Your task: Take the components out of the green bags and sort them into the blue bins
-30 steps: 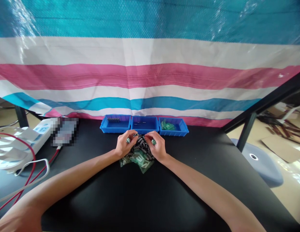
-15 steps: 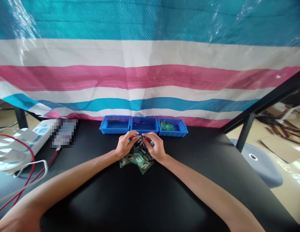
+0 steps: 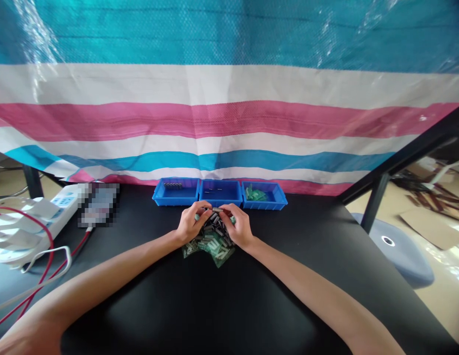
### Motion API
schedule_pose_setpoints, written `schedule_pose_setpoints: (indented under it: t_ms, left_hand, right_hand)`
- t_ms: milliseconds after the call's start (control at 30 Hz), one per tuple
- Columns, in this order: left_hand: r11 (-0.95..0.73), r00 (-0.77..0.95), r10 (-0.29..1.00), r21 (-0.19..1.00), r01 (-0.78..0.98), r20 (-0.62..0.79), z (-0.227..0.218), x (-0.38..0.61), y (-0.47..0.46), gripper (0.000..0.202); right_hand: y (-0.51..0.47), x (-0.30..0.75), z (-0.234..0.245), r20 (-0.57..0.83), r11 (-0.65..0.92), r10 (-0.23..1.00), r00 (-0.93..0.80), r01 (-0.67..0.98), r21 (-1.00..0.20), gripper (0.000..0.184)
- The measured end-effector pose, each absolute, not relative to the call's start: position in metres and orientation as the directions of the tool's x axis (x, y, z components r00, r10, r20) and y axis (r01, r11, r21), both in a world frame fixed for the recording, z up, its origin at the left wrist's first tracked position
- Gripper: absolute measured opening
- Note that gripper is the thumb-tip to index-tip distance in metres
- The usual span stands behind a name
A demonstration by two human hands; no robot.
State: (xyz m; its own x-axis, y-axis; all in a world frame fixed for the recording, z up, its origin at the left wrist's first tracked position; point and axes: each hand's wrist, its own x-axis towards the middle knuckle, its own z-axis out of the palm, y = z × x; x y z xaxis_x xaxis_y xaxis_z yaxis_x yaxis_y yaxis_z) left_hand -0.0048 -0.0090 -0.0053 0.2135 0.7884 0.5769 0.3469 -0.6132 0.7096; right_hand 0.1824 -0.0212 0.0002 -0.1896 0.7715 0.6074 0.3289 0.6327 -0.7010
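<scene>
A heap of small parts (image 3: 212,240), dark cylinders mixed with green pieces, lies on the black table (image 3: 222,301) in front of me. My left hand (image 3: 190,223) and my right hand (image 3: 239,226) rest on the far side of the heap with fingers curled. Their fingertips meet over a small dark piece (image 3: 215,210) pinched between them. Just beyond stand three blue bins: the left bin (image 3: 175,191) with a row of dark parts, the middle bin (image 3: 221,191) with a few small bits, the right bin (image 3: 264,194) with green pieces.
A white power strip (image 3: 62,204) with red and white cables (image 3: 48,256) lies at the table's left. A striped tarp (image 3: 229,108) hangs behind the bins. A black frame post (image 3: 375,199) and a grey round stool (image 3: 396,246) stand at the right.
Both hands have drawn closer together over the heap, the fingertips now meeting on a small piece. The view has tipped slightly.
</scene>
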Motion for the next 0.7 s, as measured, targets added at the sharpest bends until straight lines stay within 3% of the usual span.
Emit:
schedule_pose_setpoints:
  t_ms: [167, 700]
  left_hand:
    - [-0.608, 0.196, 0.792, 0.724, 0.324, 0.578, -0.0015, -0.0019, -0.0109, 0.015]
    - [-0.654, 0.238, 0.756, 0.685, 0.321, 0.61, 0.0004, -0.0011, -0.0112, 0.025]
  right_hand:
    - [-0.0223, 0.1835, 0.0031, 0.597, 0.581, 0.799, -0.079, 0.359, -0.73, 0.014]
    - [-0.0207, 0.1825, -0.0008, 0.678, 0.662, 0.73, -0.088, 0.337, -0.669, 0.014]
